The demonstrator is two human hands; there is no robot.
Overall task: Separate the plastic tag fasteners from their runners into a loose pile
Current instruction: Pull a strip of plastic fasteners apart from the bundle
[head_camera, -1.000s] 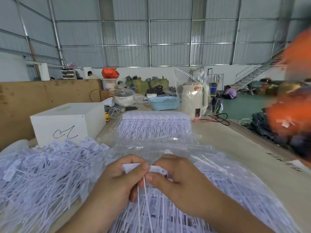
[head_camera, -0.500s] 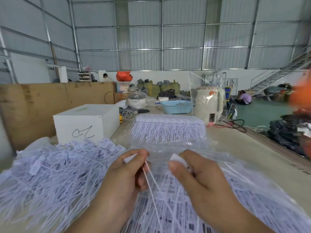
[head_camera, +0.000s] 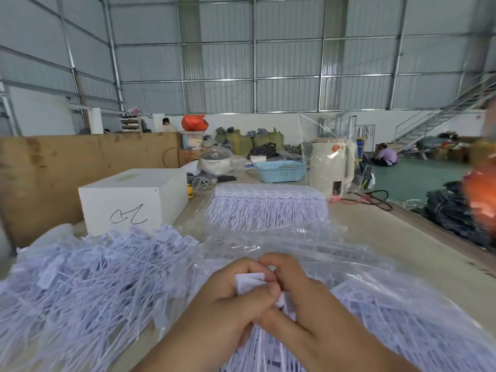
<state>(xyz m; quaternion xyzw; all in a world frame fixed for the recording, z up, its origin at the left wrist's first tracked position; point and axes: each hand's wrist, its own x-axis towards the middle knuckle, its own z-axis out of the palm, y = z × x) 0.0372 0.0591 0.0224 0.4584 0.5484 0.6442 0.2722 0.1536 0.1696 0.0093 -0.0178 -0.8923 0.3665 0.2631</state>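
Plastic tag fasteners in a loose pile (head_camera: pixel 88 285) are spread over the near left of the table (head_camera: pixel 375 237), in front of the white box (head_camera: pixel 134 200), which serves here as the landmark. To the right of the box, a bundle of fasteners still on their runners (head_camera: pixel 268 208) is laid flat inside clear plastic wrap. Right of the pile and nearer than the box, more bagged fasteners (head_camera: pixel 389 312) are heaped under both hands. Behind the box and to its right, a blue basket (head_camera: pixel 280 171) and a cream appliance wrapped in film (head_camera: pixel 331 167) are seen at the far end of the table. In front of the box, at the lower centre, a white tag fastener (head_camera: pixel 251 281) is pinched between the thumb and curled fingers of the left hand (head_camera: pixel 230 299). The right hand (head_camera: pixel 303 302) is pressed against the left, its fingers curled round the same fastener from the other side.
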